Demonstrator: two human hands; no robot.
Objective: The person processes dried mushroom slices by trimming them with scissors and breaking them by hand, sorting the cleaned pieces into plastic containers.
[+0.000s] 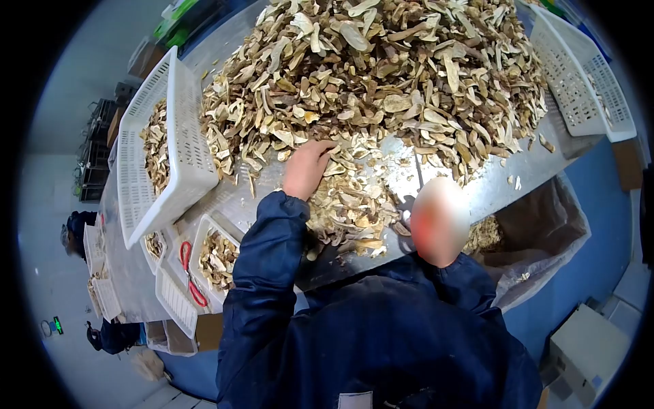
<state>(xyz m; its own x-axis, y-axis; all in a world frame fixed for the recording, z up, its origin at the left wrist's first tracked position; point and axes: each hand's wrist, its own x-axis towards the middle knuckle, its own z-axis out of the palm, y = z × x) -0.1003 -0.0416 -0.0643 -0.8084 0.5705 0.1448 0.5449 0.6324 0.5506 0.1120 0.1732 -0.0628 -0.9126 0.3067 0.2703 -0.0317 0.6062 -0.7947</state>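
My left hand rests on the near edge of a large heap of dried mushroom slices. Its fingers stretch to the right over the slices, and no held piece shows. Right of and below this hand, a smaller spread of slices and crumbs lies on the metal table. My right hand is at the table's front edge, beside that spread. A pale blurred patch with some red in it covers this hand, so its fingers and anything in them are hidden.
White perforated baskets stand left and right of the heap. Red-handled scissors lie beside a small tray of slices. A lined bin sits below the table's right edge. Other people are far left.
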